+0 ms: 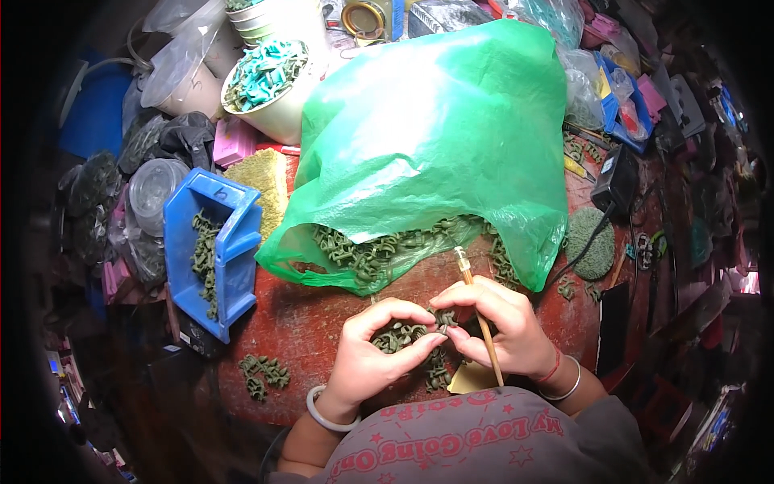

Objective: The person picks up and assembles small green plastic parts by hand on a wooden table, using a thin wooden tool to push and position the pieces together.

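My left hand (371, 355) and my right hand (512, 335) meet low in the middle, over the red worktable (310, 339). A small dark-green curled piece (442, 321) is pinched between their fingertips. My right hand also keeps a slim wooden-handled tool (490, 348) between its fingers, its pale metal-like tip pointing away from me. Beneath my hands lies a loose pile of similar green pieces (397, 335), partly hidden by my fingers. Just beyond, a large green plastic bag (427, 137) gapes toward me, with many more such pieces (367, 252) in its mouth.
On the left stands a blue bin (177, 242) holding green pieces, beside a yellow sponge-like block (262, 187). A small heap of pieces (264, 376) lies nearer me. A white bucket (282, 121) stands behind. To the right are a round green pad (591, 244) and a black adapter (617, 179) with its cord.
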A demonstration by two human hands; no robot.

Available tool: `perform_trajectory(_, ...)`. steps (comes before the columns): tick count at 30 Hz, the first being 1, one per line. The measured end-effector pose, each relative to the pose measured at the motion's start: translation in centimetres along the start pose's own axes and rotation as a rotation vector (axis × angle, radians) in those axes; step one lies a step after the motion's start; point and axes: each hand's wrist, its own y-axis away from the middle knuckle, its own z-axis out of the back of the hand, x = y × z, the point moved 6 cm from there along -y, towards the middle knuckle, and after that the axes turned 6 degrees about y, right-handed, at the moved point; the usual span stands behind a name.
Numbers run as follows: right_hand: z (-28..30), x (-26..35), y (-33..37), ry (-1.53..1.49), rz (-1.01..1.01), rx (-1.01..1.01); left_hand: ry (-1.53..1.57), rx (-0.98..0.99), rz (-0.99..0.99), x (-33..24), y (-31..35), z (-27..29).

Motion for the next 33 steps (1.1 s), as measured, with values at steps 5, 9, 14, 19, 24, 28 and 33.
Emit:
perform_trajectory(5,0.0,-0.2,0.2,-0.047,-0.065,0.022,0.041,0.004,0.039,0.2,0.1,-0.2)
perform_trajectory(9,0.0,-0.1,0.3,-0.036,-0.045,0.004,0.027,0.006,0.026,0.3,0.0,0.0)
perform_trajectory(14,1.5,0.1,0.9,-0.124,0.052,-0.062,0.194,-0.027,0.106,1.1,0.1,0.5)
perform_trajectory(19,1.5,0.8,0.4,-0.167,0.064,-0.136,0.432,-0.116,0.293,1.8,0.4,0.5)
perform_trajectory(24,0.8,2.0,0.7,0.0,0.215,-0.118,0.437,-0.126,0.298,1.9,0.6,0.7)
perform_trajectory(28,0.8,2.0,0.6,0.05,0.212,-0.127,0.302,-0.129,0.199,1.8,0.5,1.0)
perform_trajectory(33,1.0,1.7,0.4,-0.004,0.169,-0.095,0.188,-0.127,0.161,1.1,0.3,1.1)
